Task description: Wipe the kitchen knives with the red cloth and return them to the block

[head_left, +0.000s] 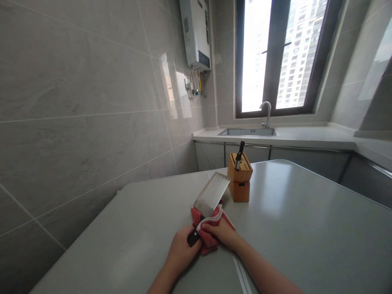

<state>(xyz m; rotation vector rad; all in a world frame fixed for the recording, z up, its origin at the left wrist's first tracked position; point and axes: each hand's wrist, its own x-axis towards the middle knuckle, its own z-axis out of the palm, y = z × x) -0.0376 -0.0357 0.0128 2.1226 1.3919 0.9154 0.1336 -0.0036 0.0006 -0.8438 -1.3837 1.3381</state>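
Note:
A cleaver [212,193] with a broad steel blade and a black handle is held above the table, its blade pointing away from me and to the right. My left hand [183,247] is closed round the end of the handle. In my right hand [223,233] is a red cloth with a white edge [211,237], pinched against the cleaver where handle meets blade. Part of the cloth lies behind the blade, and some of the right fingers are hidden by it. Just beyond the blade stands a wooden knife block [241,175] with black-handled tools [239,156] in it.
The pale table [147,212] has a seam down its middle. Behind it run a white counter [309,132], a sink [249,132] and a faucet [268,114] under a window. A water heater [196,34] hangs on the tiled wall at left.

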